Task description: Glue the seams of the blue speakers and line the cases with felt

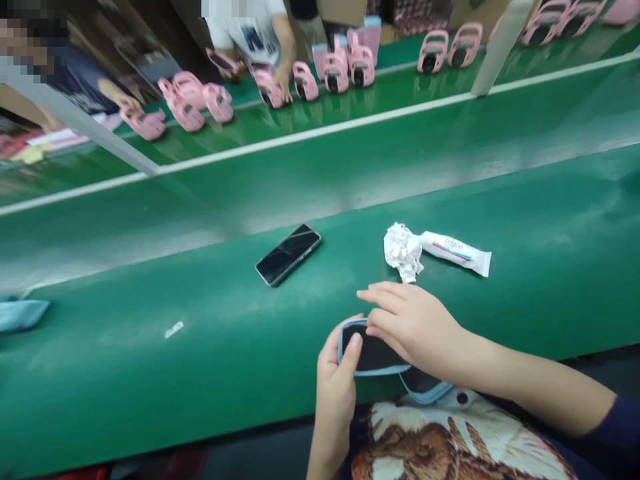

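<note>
My left hand grips a flat part with a light blue rim and a black face at the near edge of the green table; its thumb lies on the black face. My right hand rests on the same part from the right, fingers stretched out and pressing its top edge. A second blue-rimmed piece lies just under my right wrist. A black phone lies face up on the table beyond my hands.
A white glue tube with a crumpled white tissue at its tip lies right of the phone. A blue item sits at the left edge. Across the conveyor belt, other people handle several pink parts.
</note>
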Demonstrator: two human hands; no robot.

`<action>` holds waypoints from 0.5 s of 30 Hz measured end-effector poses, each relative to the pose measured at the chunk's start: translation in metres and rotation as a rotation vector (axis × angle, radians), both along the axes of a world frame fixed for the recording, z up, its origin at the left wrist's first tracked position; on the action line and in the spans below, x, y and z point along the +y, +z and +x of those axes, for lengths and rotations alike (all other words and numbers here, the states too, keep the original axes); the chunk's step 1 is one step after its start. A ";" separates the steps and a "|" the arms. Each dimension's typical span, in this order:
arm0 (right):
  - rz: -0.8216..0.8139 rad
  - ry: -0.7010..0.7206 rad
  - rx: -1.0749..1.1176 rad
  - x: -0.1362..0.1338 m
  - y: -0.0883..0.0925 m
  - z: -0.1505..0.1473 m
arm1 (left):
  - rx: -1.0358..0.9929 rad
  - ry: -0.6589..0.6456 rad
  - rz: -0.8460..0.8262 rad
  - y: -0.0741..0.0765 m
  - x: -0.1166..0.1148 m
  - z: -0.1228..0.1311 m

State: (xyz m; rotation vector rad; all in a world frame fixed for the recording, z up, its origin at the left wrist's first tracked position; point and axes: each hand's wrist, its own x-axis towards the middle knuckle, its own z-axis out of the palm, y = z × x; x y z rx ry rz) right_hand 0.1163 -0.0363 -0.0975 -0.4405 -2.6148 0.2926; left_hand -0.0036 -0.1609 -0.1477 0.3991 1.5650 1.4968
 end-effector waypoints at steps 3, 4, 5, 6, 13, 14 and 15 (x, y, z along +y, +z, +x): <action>0.067 -0.039 0.035 -0.001 -0.002 -0.002 | 0.036 0.007 0.020 -0.006 0.005 -0.001; 0.080 -0.051 0.046 -0.002 -0.002 -0.002 | 0.048 0.015 0.025 -0.006 0.007 -0.001; 0.083 -0.064 0.057 -0.002 -0.001 0.000 | 0.059 0.026 0.032 -0.005 0.010 -0.001; 0.075 -0.076 0.069 -0.002 0.001 0.002 | 0.068 0.043 0.042 -0.003 0.012 0.000; -0.484 -0.214 0.170 0.002 0.015 0.036 | -0.002 0.240 0.108 0.028 0.030 0.007; -0.627 -0.219 0.162 0.003 0.015 0.040 | -0.013 0.257 0.112 0.032 0.032 0.009; -0.754 -0.221 0.156 0.002 0.015 0.042 | -0.016 0.266 0.115 0.035 0.033 0.011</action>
